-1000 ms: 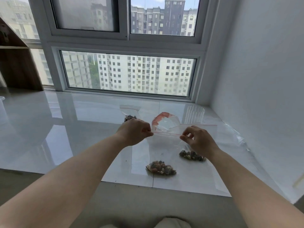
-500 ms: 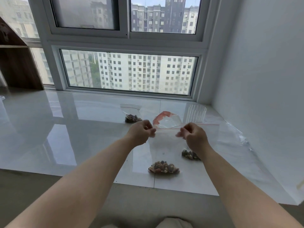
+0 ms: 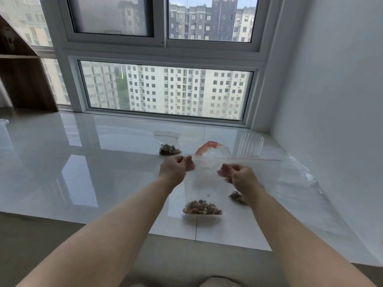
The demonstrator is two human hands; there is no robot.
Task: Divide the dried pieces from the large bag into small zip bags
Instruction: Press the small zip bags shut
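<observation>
Nearest, two bare forearms reaching forward over the front edge of the glossy white window ledge [image 3: 62,162].

Held upright above the ledge near its front edge: a small clear zip bag [image 3: 204,183], a heap of brown dried pieces [image 3: 202,207] settled in its bottom. Left hand [image 3: 176,168] at the bag's top left corner, fingers curled and pinching the plastic just under the red zip line. Right hand [image 3: 241,177] at the bag's upper right, fingers curled and pinching the plastic likewise. Cannot tell whether the zip line between the hands is sealed.

Just behind the right wrist, lying on the ledge: a second small bag of dried pieces [image 3: 237,197], partly hidden by the arm.

Beyond the hands, toward the middle of the ledge: a third small bag with dried pieces [image 3: 169,149], lying flat, well apart from the held one. To its right, a large clear bag with a red band [image 3: 211,149], crumpled, then a ribbed clear plastic cup [image 3: 250,145] near the right wall. More clear plastic sheeting [image 3: 306,175] spread along the ledge's right side against the wall.

At the far left edge, a dark wooden shelf unit [image 3: 22,79]. At the back, a white-framed window [image 3: 165,52] with apartment blocks outside.
</observation>
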